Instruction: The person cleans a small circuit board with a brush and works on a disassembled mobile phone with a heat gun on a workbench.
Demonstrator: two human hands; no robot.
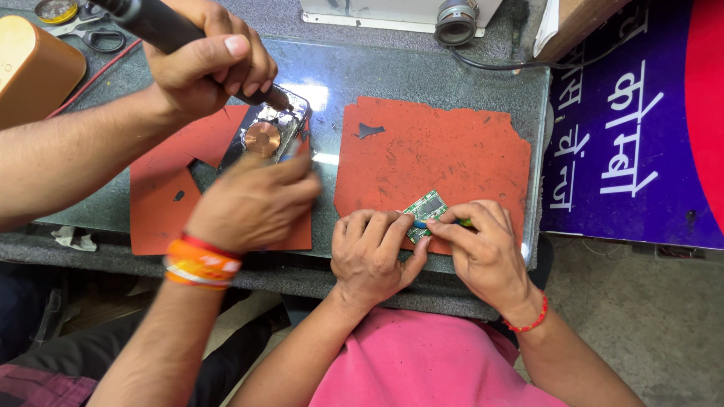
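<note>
My left hand [371, 255] pinches a small green circuit board [427, 205] against the large red mat [452, 151] near the table's front edge. Beside it, my right hand [483, 252], with a red bead bracelet at the wrist, grips a thin tool with a green and blue handle [461, 222]. The tool's tip touches the board's lower edge. My fingers hide part of the board and most of the tool.
At the left, a co-worker's hand [207, 64] presses a black pen-shaped tool onto an opened phone [265, 136]. Their other hand [253, 202], wearing orange wristbands, steadies it on a torn red mat [158, 203]. Scissors [94, 34], a tan case [34, 68] and a blue sign [633, 128] surround the table.
</note>
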